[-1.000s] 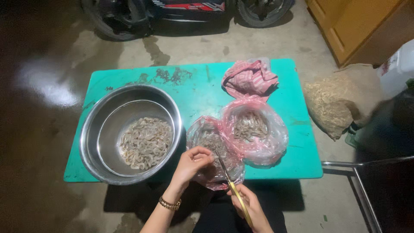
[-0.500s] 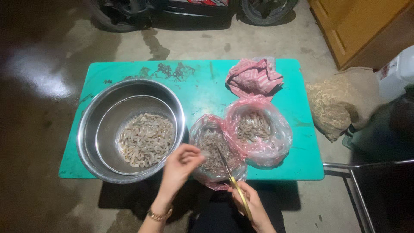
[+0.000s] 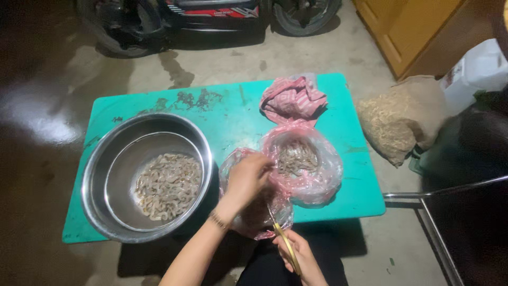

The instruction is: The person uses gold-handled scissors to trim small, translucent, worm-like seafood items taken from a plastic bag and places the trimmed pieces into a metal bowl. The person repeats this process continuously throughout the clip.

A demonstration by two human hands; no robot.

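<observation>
A green surface (image 3: 233, 122) stands on a grey floor (image 3: 47, 111). On it sit a big shiny bowl (image 3: 100, 159) of shrimp, two open pink bags (image 3: 317, 182) side by side, and a crumpled pink bag (image 3: 292, 99) near the far edge.

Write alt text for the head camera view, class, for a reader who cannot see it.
A person's left hand reaches into a pink plastic bag on a green table, while the right hand holds yellow-handled scissors. A steel bowl of peeled shrimp sits to the left; a second bag of shrimp to the right.
</observation>
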